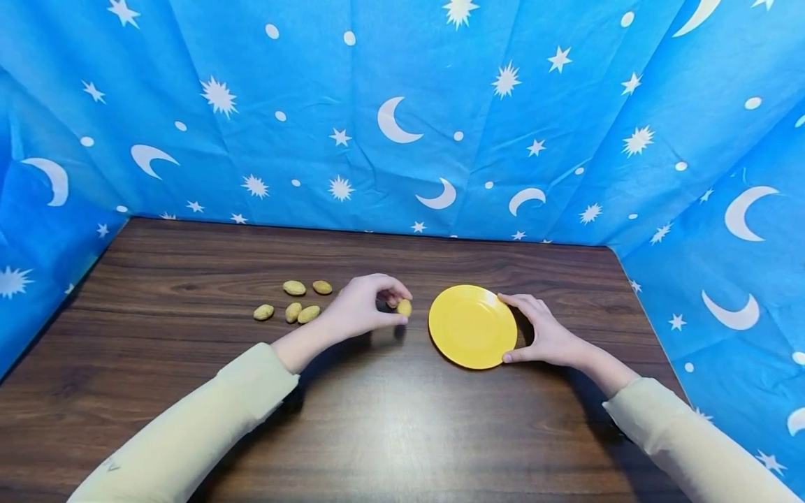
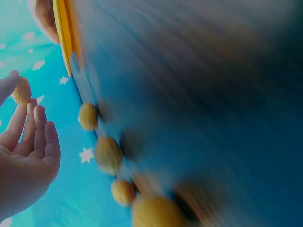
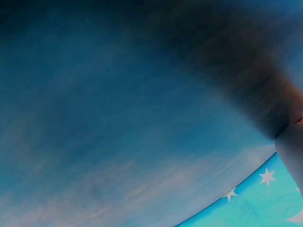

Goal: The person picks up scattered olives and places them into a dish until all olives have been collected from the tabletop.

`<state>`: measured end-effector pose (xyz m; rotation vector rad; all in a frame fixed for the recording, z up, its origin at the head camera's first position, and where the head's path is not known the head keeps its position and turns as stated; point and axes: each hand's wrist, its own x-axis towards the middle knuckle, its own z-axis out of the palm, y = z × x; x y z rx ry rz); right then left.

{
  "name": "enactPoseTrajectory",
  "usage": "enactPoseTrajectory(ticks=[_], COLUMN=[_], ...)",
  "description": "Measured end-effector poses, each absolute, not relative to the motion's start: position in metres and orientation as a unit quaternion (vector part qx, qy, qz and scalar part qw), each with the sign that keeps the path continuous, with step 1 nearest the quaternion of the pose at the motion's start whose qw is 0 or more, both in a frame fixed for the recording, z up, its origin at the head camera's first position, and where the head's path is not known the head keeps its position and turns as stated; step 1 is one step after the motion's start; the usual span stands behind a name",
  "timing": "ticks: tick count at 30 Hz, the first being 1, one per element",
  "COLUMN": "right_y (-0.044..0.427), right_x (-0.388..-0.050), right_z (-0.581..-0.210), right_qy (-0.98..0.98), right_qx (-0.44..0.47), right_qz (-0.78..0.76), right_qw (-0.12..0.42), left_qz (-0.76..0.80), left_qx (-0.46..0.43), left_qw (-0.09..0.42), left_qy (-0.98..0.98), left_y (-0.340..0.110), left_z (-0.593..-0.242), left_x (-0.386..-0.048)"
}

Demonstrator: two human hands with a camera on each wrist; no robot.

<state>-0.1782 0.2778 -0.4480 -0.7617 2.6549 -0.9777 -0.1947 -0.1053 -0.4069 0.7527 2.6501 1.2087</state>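
Note:
My left hand pinches a yellow-brown nut in its shell between thumb and fingertips, held above the table left of a yellow plate. In the left wrist view this nut looks oval with a ridged surface, and the other fingers stretch out below it. My right hand holds the plate by its right side, the thumb at the lower rim and the fingers at the upper rim. Several similar nuts lie on the table to the left of my left hand.
The dark wood-grain table ends at a blue curtain with white moons and stars, which hangs behind it and along both sides. In the right wrist view the table is blurred, and only part of the right hand shows.

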Motion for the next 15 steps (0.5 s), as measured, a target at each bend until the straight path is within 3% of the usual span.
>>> enactPoseTrajectory(ticks=[15], right_y=[0.278], right_x=[-0.179], right_z=[-0.450], right_qy=[0.900], right_qx=[-0.261], right_qz=[-0.333], right_qw=[0.103], left_qz=[0.386], left_qx=[0.314], left_qw=[0.118], left_qy=[0.859], left_y=[-0.038], left_z=[-0.414], left_x=[-0.205])
